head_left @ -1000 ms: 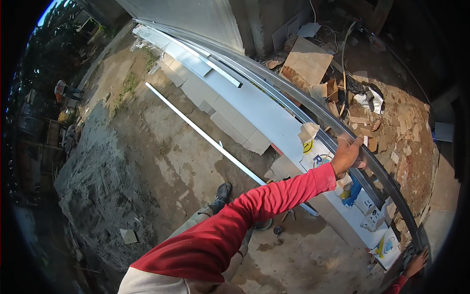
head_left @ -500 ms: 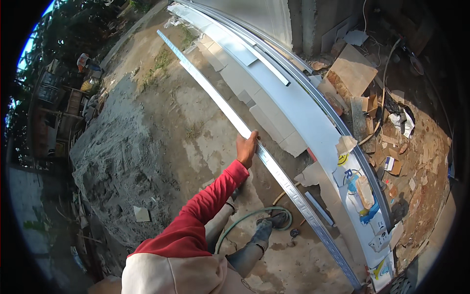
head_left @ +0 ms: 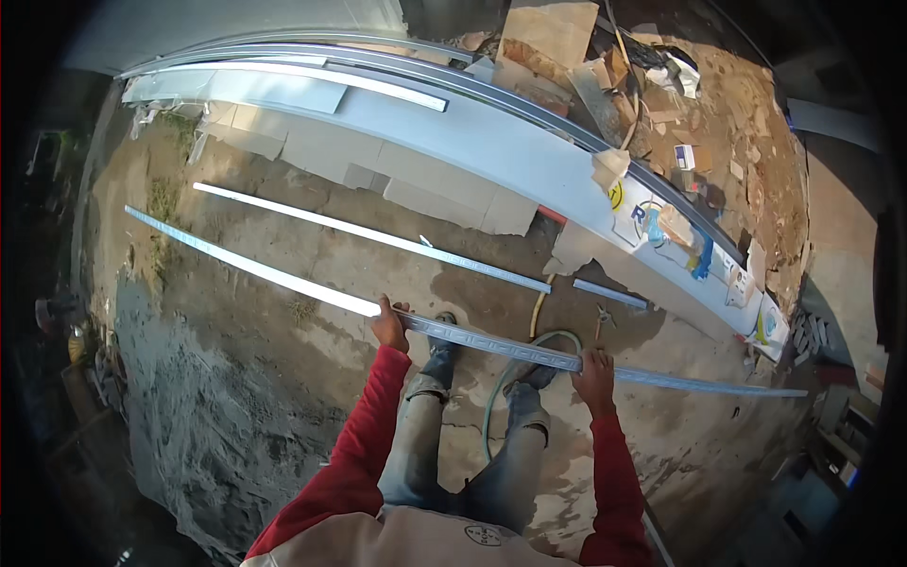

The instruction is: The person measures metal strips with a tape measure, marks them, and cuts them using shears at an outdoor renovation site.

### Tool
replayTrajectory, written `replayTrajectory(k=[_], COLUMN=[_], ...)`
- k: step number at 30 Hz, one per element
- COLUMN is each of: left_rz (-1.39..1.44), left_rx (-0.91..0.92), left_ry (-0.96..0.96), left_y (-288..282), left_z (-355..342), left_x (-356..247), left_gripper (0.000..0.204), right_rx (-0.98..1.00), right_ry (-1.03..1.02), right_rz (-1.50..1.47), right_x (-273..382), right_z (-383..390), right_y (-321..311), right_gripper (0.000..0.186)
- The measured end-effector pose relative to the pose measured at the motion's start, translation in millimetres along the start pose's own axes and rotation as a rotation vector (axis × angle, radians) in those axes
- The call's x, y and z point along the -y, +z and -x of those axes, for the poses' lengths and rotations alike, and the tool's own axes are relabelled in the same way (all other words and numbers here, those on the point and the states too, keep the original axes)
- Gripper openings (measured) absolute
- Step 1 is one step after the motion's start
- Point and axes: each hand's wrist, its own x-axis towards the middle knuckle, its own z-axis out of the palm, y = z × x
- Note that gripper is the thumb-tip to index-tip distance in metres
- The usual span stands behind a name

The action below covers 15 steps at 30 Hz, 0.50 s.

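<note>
A long, thin metal channel (head_left: 477, 341) with a stamped pattern stretches across in front of my legs. My left hand (head_left: 389, 324) is closed around its middle part. Further to the right, my right hand (head_left: 594, 377) grips the same channel, its fingers wrapped over the edge. Beyond it, a second metal strip (head_left: 378, 233) lies on the ground. A short metal offcut (head_left: 609, 294) rests to the right of that strip, with a pair of pliers or snips (head_left: 605, 317) close by.
A green hose (head_left: 489, 416) curls beside my feet. Past the strips lie cardboard sheets (head_left: 406, 180) and a long white panel (head_left: 472, 161) with metal rails (head_left: 557, 118) on it. Grey sand (head_left: 227, 397) is heaped at left. Rubble and cardboard scraps (head_left: 737, 142) cover the far right.
The view has swung to the right, and the channel now lies more crosswise. My right hand has come into view and holds it too. The second strip on the ground now shows.
</note>
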Motion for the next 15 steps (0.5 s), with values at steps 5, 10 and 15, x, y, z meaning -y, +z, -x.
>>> replayTrajectory(k=[5,10,15], left_rz=[-0.175,-0.339,-1.083], left_rx=[0.207,0.093,-0.263], left_ry=[-0.261,-0.106,0.441], left_y=[-23.3,-66.9,-71.4], left_z=[-3.4,-110.3,-178.8], left_x=[61.6,28.7,33.5], left_gripper=[0.062,0.072,0.110], right_rx=[0.227,0.311,0.312], right_ry=[0.013,0.070,0.100], right_rz=[-0.050,-0.002,-0.108], right_x=[75.8,41.2,-12.3], right_z=[-25.9,-9.3,-2.6], right_y=[78.1,120.7,172.7], right_gripper=[0.044,0.046,0.043])
